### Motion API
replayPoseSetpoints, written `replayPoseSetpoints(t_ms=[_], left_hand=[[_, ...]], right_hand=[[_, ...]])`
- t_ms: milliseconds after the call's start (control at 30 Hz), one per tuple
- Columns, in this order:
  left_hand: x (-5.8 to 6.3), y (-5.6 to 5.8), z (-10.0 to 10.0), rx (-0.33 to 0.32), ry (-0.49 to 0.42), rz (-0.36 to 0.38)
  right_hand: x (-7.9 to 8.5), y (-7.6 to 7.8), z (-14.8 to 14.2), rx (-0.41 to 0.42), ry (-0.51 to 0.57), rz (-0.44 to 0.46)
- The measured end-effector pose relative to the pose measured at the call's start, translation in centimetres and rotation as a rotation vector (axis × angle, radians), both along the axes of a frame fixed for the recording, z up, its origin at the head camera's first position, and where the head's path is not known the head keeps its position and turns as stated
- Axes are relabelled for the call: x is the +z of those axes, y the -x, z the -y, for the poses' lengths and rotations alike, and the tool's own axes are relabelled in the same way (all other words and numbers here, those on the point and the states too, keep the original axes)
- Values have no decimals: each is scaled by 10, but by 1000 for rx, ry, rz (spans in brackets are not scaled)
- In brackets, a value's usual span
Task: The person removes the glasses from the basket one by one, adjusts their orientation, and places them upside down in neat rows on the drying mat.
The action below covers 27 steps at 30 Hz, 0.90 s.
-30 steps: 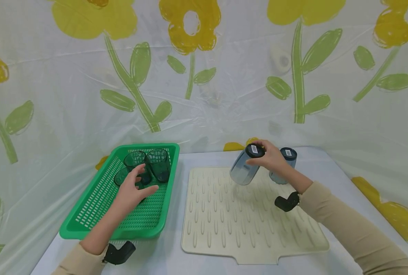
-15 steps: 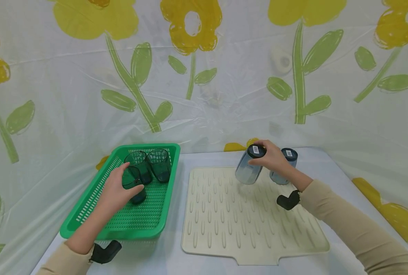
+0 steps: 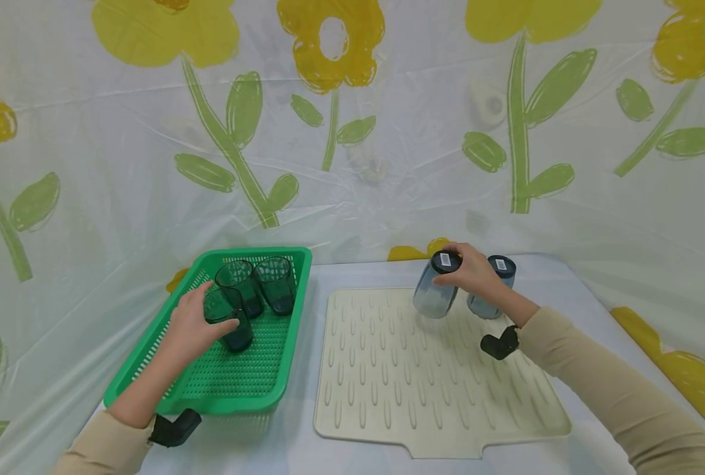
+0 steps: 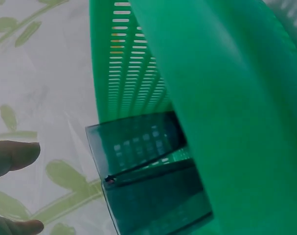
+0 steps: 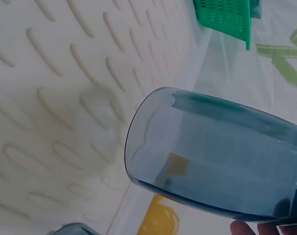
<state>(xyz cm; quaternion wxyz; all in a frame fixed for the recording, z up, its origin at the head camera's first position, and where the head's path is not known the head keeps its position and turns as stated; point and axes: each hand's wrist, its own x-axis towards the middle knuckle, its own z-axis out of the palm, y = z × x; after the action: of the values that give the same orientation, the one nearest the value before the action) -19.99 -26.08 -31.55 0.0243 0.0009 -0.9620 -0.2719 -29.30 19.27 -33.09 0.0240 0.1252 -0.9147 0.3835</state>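
Observation:
In the head view, my right hand [image 3: 477,272] grips a bluish drinking glass [image 3: 434,295] by its dark base. The glass is upside down and tilted, mouth facing down-left above the cream ridged mat [image 3: 376,396]. The right wrist view shows this glass [image 5: 212,152] with fingertips [image 5: 268,229] at its base end. My left hand [image 3: 188,330] reaches over the green basket [image 3: 263,401], thumb and fingers spread beside the nearest dark glass [image 3: 238,335]. In the left wrist view, the fingers [image 4: 16,152] stay apart from the glasses [image 4: 138,142].
Two more glasses [image 3: 281,297] lean together at the basket's back. Another upside-down glass [image 3: 487,305] stands at the mat's back right, partly behind the right hand. A flower-printed sheet [image 3: 364,158] hangs behind the white-covered table [image 3: 301,435].
My left hand has drawn back leftward from over the basket's middle to beside the nearest glass, uncovering it. The held glass has shifted slightly right, toward the standing one, and tilts less.

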Motion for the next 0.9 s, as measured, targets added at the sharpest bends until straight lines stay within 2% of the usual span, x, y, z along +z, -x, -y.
replayPoseSetpoints(t_ms=[167,567,900], left_hand=[[0,6,3,12,19,62],[-1,17,5,20,35,154],[-2,26,6,0,46,197]], right_hand=[[-3,5,-1,-10,-44,-10],[-7,12,-4,-9,-126,15],[-16,20,-8,-1,-172,8]])
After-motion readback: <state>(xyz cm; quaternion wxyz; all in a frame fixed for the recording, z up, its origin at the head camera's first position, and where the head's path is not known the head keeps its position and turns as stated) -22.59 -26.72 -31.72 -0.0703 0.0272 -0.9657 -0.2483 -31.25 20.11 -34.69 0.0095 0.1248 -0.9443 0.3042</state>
